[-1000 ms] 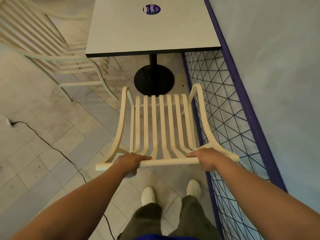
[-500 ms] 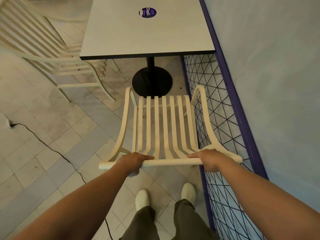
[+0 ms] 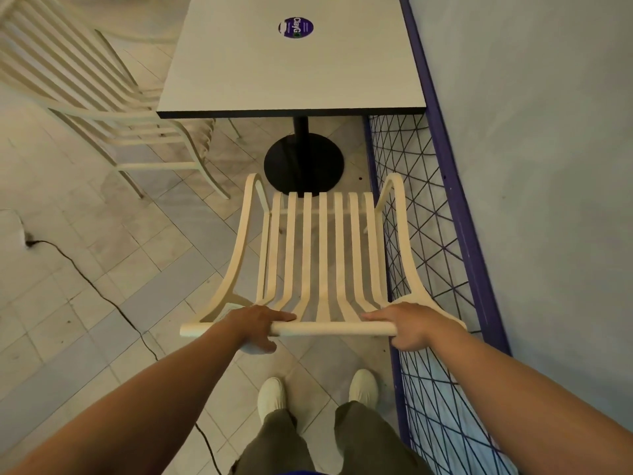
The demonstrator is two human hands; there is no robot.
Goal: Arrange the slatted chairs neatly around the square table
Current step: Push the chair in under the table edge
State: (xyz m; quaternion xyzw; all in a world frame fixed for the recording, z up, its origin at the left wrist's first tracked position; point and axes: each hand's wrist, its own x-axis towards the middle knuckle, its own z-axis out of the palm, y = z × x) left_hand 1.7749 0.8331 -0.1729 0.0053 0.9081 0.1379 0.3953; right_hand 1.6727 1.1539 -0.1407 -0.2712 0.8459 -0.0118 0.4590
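A cream slatted chair (image 3: 322, 255) stands in front of me, its seat facing the square grey table (image 3: 291, 63). My left hand (image 3: 255, 325) grips the left part of the chair's top rail. My right hand (image 3: 407, 323) grips the right part of the same rail. The seat's front edge lies just short of the table's near edge, over the black round base (image 3: 303, 162). A second cream slatted chair (image 3: 102, 97) stands at the table's left side, its seat partly under the tabletop.
A purple-framed wire mesh fence (image 3: 428, 269) runs along the right, close to the chair's right arm, with a grey wall (image 3: 531, 166) behind it. A black cable (image 3: 102, 296) crosses the tiled floor at left. My white shoes (image 3: 274, 394) stand behind the chair.
The chair has shifted slightly left and straightened, away from the fence. Both hands keep the same grip on the top rail.
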